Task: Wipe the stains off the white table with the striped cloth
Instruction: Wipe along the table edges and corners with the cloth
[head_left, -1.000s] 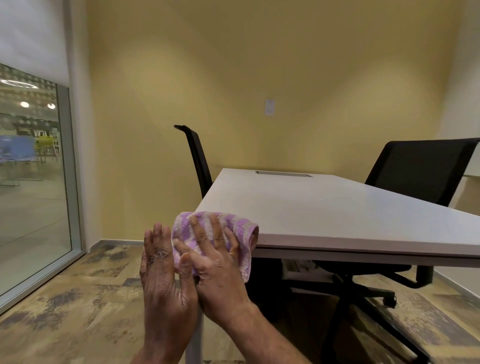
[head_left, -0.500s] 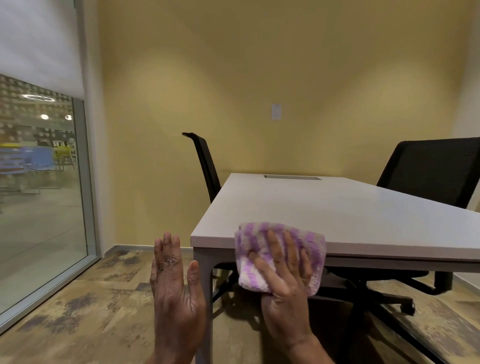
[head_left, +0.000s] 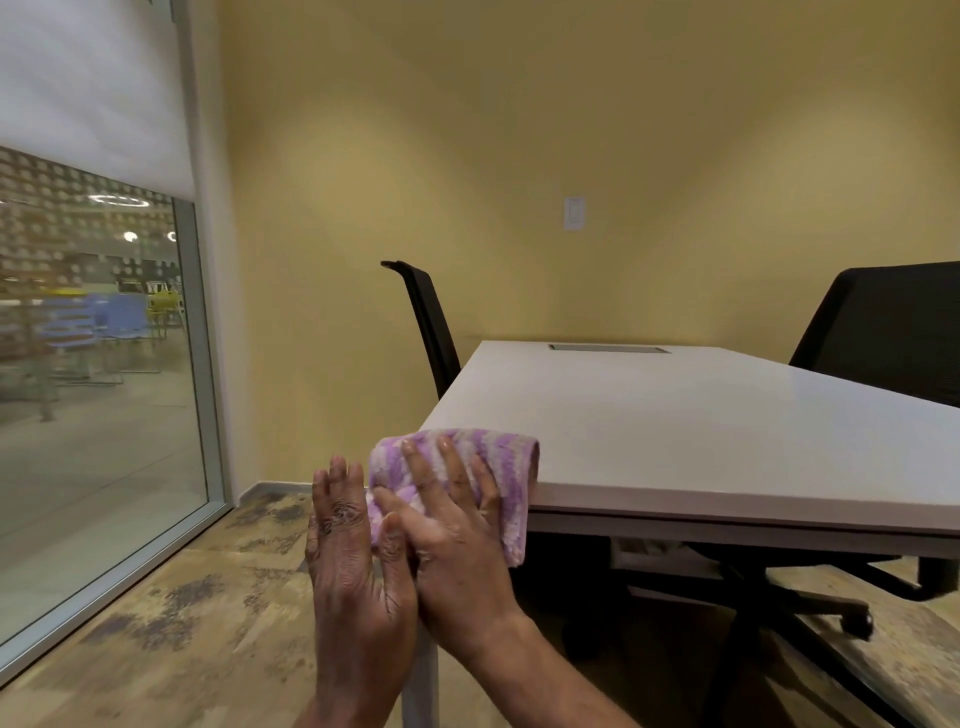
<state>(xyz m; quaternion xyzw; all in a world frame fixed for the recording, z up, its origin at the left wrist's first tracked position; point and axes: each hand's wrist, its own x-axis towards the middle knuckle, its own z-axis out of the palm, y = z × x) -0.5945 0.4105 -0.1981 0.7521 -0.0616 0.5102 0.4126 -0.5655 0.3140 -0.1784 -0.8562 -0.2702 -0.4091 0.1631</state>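
Cloth (head_left: 457, 470), purple and white in stripes, is lying folded over the near left corner of the white table (head_left: 701, 426), part of it sitting on the top and part of it hanging down over the front edge. The right hand (head_left: 451, 525) is lying flat on it with the fingers (head_left: 415, 467) spread, palm pressing the fabric against the corner rather than closing round it. The left hand (head_left: 353, 566) is standing just beside it, open and flat with fingers straight and together, its thumb side touching the right hand and the cloth's left edge; it is gripping nothing. The tabletop is looking plain white and glossy from this angle, and any stains on it are too faint to make out. A grey slot (head_left: 608, 348) is sitting in the top near the far edge. One black chair (head_left: 428, 322) is standing behind the table's far left corner, and a second black chair (head_left: 893, 332) is standing at the right side, its wheeled base showing under the table. Behind them a yellow wall (head_left: 467, 156) is carrying a small white switch plate (head_left: 573, 213). A glass partition (head_left: 93, 364) with a white blind above is filling the left side, and a mottled brown floor (head_left: 182, 623) is spreading below.
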